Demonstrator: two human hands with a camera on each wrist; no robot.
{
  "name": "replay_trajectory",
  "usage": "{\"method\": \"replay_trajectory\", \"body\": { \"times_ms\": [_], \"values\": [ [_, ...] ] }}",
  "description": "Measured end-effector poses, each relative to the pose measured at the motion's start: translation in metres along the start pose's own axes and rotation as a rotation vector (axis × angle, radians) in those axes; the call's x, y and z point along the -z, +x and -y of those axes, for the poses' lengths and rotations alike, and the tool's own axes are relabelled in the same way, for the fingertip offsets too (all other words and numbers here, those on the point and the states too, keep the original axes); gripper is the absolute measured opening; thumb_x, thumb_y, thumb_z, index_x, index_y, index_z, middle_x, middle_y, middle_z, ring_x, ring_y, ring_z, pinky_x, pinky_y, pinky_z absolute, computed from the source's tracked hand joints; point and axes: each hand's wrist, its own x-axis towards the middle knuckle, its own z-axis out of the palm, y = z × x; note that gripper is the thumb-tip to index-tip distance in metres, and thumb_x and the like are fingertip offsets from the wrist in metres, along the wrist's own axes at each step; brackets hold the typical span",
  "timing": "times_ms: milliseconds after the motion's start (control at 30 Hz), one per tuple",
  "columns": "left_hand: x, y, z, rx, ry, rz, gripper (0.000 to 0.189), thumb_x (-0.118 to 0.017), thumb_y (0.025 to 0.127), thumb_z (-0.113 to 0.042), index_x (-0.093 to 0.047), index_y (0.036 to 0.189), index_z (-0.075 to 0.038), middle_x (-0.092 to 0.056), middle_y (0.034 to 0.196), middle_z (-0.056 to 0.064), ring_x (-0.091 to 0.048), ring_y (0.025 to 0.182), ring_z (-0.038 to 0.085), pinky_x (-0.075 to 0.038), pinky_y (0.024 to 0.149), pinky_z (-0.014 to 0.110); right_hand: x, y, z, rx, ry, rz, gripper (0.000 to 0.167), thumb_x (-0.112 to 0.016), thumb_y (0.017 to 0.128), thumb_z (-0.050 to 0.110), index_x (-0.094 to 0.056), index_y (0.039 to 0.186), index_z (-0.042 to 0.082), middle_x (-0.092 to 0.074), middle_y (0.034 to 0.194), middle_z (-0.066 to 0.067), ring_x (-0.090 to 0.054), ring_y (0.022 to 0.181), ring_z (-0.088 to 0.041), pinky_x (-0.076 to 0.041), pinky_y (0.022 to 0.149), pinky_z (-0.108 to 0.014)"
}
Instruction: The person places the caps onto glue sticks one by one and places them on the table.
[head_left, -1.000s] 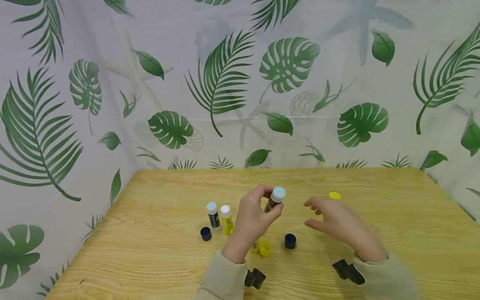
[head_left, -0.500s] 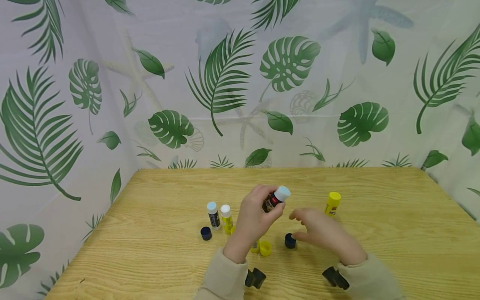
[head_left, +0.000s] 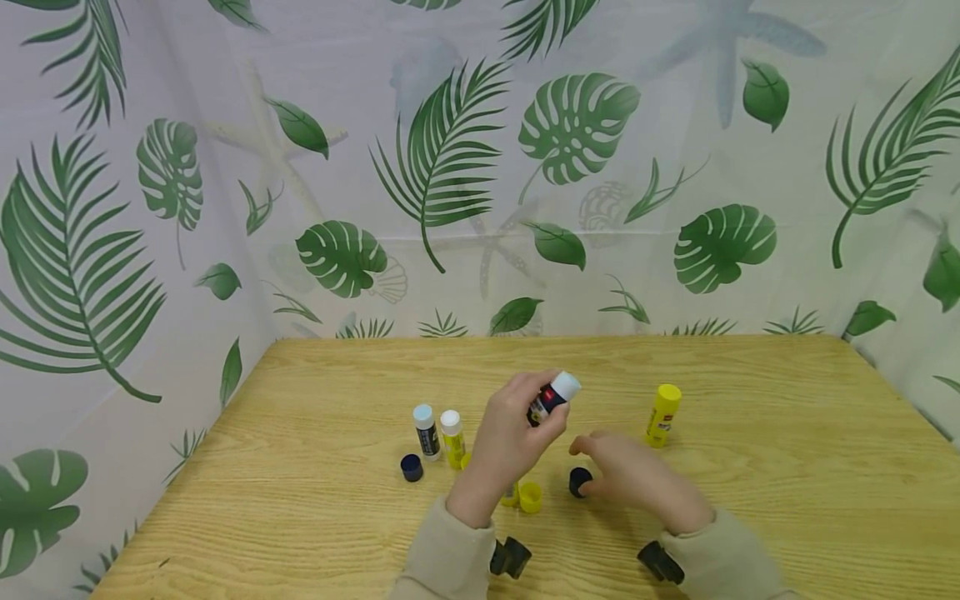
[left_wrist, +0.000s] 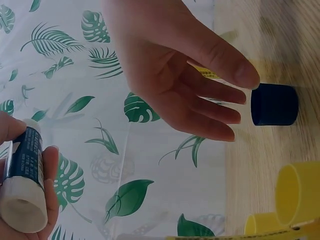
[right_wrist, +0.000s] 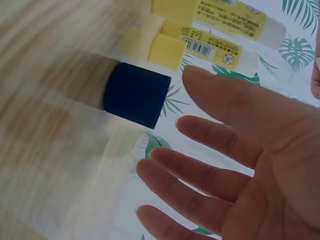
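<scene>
My left hand grips a dark blue glue stick above the table, tilted, its pale end pointing up and right in the head view. In the left wrist view that glue stick shows its printed label between thumb and fingers. A dark blue cap stands on the table with its open end up. Close over it is my right hand, thumb and fingers spread apart. The right wrist view puts the thumb near the rim of the cap, with nothing between the fingers.
Left of my hands stand a dark glue stick, a yellow one with a white top, and another dark cap. A yellow cap sits by my left wrist, which partly hides more yellow pieces. A capped yellow glue stick stands at right.
My right hand has moved left and down from beside the capped yellow glue stick to the dark cap. The glue stick in my left hand has tipped further to the right.
</scene>
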Motion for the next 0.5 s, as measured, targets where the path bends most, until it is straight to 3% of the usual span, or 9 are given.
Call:
{"method": "replay_trajectory", "body": {
  "times_ms": [200,500],
  "values": [
    [0.0001,0.0007,-0.0003,0.008,-0.021,0.025,0.028,-0.062,0.081,-0.007,-0.056,0.107,0.001,-0.059,0.095,0.010,-0.055,0.076,0.014,-0.045,0.062,0.014,-0.0026,0.0024,0.0015,-0.044,0.044,0.046,0.036,-0.075,0.069,0.013,-0.060,0.100,0.002,-0.057,0.089,-0.007,-0.056,0.079,-0.020,-0.046,0.068,-0.037],
    [0.0008,0.0001,-0.0002,0.002,-0.011,0.056,0.023,-0.065,0.079,-0.008,-0.057,0.100,-0.002,-0.060,0.091,0.008,-0.055,0.075,0.010,-0.044,0.062,0.013,-0.0076,0.0031,0.0002,-0.034,0.050,0.051,0.035,-0.075,0.068,0.010,-0.060,0.098,0.003,-0.059,0.088,-0.007,-0.056,0.079,-0.021,-0.046,0.069,-0.038]
  ]
}}
